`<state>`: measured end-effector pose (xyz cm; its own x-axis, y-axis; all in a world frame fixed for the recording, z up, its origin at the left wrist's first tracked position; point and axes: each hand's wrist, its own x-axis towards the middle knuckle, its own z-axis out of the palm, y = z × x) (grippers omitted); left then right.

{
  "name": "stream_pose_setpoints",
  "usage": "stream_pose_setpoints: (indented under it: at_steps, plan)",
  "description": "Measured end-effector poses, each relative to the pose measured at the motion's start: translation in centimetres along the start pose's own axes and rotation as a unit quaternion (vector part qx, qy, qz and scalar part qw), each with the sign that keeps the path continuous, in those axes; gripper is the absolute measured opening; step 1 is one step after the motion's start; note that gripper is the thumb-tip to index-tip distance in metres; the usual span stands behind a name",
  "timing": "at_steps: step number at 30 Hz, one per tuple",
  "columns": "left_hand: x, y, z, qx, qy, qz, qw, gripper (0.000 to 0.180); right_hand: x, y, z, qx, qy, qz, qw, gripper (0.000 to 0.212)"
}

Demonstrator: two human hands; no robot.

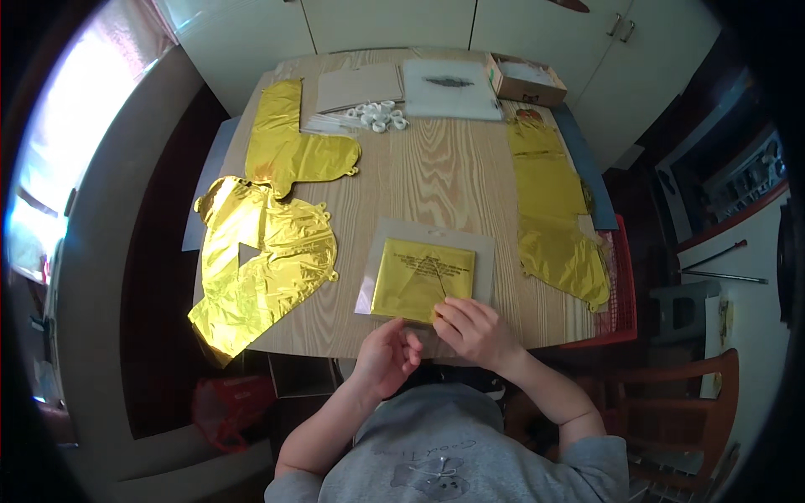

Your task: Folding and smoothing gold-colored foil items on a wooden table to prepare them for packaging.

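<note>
Right in front of me lies a folded gold foil balloon (419, 289), a neat square with small dark print on it. It rests on a pale, partly see-through sleeve (484, 251) with a hang hole at its far edge. My right hand (480, 333) pinches the balloon's near right corner between thumb and fingers. My left hand (389, 355) is palm up with loosely curled fingers, its fingertips at the near left edge of the balloon; nothing shows in it. Flat gold foil balloons spread on the left, one L-shaped (289, 151) and one with a triangular hole (277, 281).
Another flat gold balloon (549, 189) runs along the table's right side. At the back are white ribbon rolls (379, 115), a grey-beige card (356, 84), a whitish sheet (449, 90) and a cardboard box (527, 81). A wooden chair (679, 419) stands at lower right.
</note>
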<state>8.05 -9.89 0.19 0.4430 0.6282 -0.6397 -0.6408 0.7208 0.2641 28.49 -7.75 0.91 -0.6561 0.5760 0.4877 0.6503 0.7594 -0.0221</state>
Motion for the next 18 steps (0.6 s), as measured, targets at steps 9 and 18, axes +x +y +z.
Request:
stream_pose_setpoints:
  at_steps: [9, 18]
  plan:
    - [-3.1, 7.6, 5.5, 0.435, -0.089, 0.022, 0.896, 0.028, 3.1, 3.8, -1.7, -0.045, 0.006, -0.053, 0.998, 0.012]
    - [15.2, 25.5, 8.2, 0.792, 0.131, 0.466, 0.37, 0.018, 6.7, 8.2, -5.0, -0.072, 0.032, -0.059, 0.995, 0.012]
